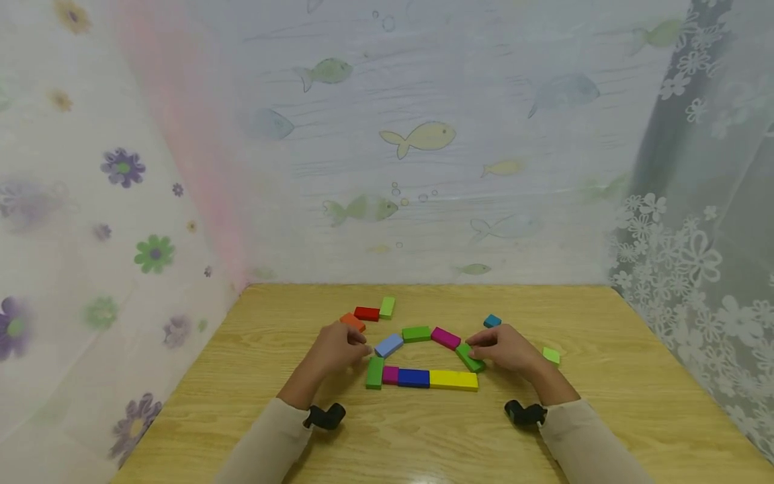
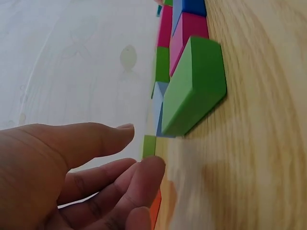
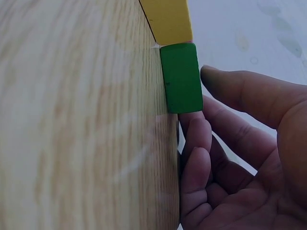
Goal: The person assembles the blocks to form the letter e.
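My right hand [image 1: 506, 347] is at the right end of a ring of coloured wooden blocks. Its thumb and fingers pinch a green block [image 3: 182, 79] that slants down toward the yellow block [image 1: 453, 380]. My left hand [image 1: 338, 346] hovers beside the ring's left side, fingers loosely bent, holding nothing. Closest to it are a light blue block [image 1: 389, 345] and an upright-lying green block [image 2: 194, 88]. Another green block [image 1: 416, 334] and a magenta block [image 1: 445, 338] form the top. Along the bottom lie a small magenta block [image 1: 390, 375] and a dark blue block [image 1: 414, 378].
Behind my left hand lie an orange block [image 1: 353, 322], a red block [image 1: 367, 313] and a light green block [image 1: 388, 308]. Near the right hand are a blue block [image 1: 492, 321] and a lime block [image 1: 551, 355]. Patterned curtains surround the wooden table [image 1: 423, 437].
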`<state>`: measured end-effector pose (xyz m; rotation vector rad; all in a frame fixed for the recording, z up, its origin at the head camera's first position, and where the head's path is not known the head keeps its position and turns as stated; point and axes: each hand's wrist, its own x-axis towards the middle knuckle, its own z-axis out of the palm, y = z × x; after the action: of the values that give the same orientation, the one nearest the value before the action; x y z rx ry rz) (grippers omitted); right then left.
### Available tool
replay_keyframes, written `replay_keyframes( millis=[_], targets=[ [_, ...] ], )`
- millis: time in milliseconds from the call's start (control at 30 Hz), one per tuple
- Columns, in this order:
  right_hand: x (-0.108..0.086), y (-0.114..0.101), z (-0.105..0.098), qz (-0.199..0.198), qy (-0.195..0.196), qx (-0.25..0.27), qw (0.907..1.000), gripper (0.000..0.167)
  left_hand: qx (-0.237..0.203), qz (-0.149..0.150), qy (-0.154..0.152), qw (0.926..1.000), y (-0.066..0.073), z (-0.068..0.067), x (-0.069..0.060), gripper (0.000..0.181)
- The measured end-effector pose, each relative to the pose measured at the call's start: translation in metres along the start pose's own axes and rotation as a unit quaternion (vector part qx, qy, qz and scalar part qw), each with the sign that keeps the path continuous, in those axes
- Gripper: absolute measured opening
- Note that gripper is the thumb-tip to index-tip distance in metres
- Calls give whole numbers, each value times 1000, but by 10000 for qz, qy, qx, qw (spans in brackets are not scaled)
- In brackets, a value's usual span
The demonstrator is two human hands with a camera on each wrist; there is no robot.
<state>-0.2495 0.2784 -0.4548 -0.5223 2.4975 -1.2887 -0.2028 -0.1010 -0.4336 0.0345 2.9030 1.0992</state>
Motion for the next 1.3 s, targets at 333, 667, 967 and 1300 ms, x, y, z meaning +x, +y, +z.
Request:
replay_keyframes(
  millis=[333, 667, 967, 1300],
  targets=[
    [0, 0, 0, -44, 20, 2, 10000, 31, 246, 73, 598, 9979, -3, -16, 20, 27],
    [2, 2, 1, -3, 16, 79, 10000, 30, 632, -110, 620, 9960, -13, -19, 35, 69],
    [4, 2, -1, -68, 19, -12, 10000, 30, 689, -380, 561, 9953, -11, -14, 42, 85],
    [4, 4, 1, -17, 79, -18, 10000, 29, 729, -404, 506, 9952, -15, -11, 50, 66]
  ],
)
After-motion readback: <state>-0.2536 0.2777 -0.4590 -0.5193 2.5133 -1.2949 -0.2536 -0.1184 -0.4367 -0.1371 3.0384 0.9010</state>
